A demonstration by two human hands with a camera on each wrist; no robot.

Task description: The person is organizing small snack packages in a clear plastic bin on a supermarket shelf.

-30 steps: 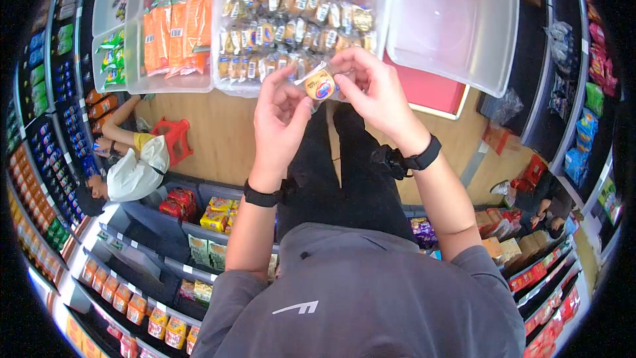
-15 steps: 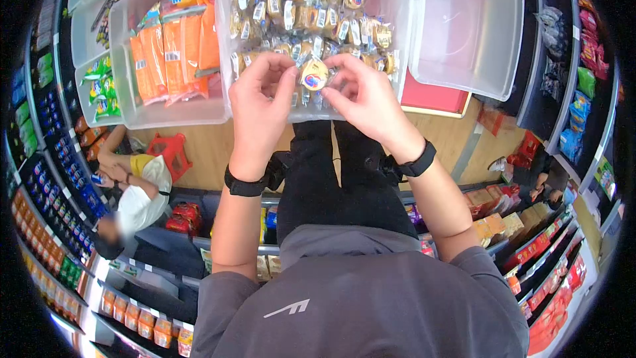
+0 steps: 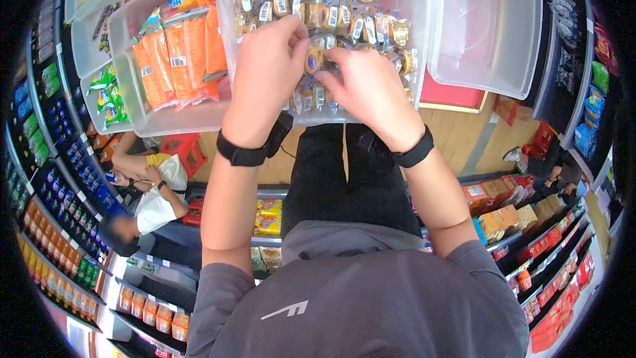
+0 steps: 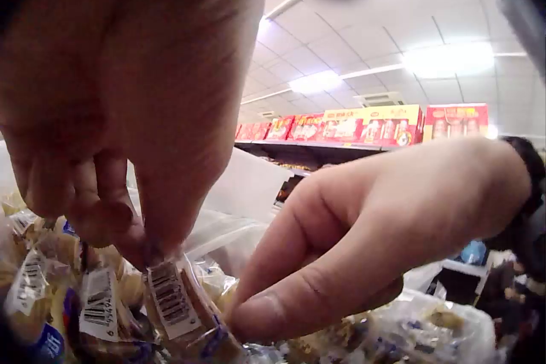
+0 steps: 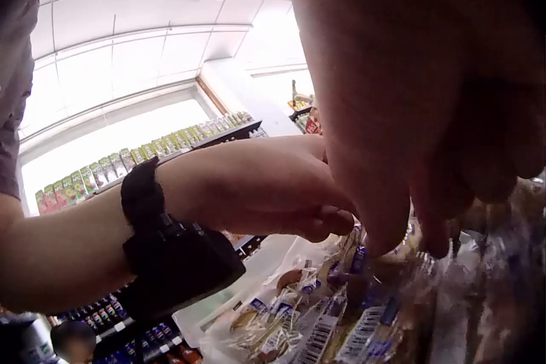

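Note:
A small round cookie pack [image 3: 314,59] in clear wrapping, with a blue and red logo, is between my hands above the clear plastic bin [image 3: 318,118]. My left hand [image 3: 268,73] pinches its upper edge, and its barcode side [image 4: 175,296] faces that wrist camera. From the other side my right hand [image 3: 377,93] holds the pack between thumb and forefinger. Several rows of the same cookie packs [image 3: 338,16] stand in the lined bin underneath, barcodes showing on many. In the right wrist view, the right fingers hide most of the held pack.
Left of the bin, another bin holds orange packets [image 3: 175,59]; green packets [image 3: 109,96] sit beyond it. An upturned-looking clear container [image 3: 483,33] stands at right above a red panel [image 3: 454,93]. Stocked shelves [image 3: 146,311] surround me. A person in white [image 3: 156,209] is at left.
Both hands have gone forward and down with the cookie pack, from the bin's near edge to over its rows. The pack has turned from facing the head camera to a more sideways tilt.

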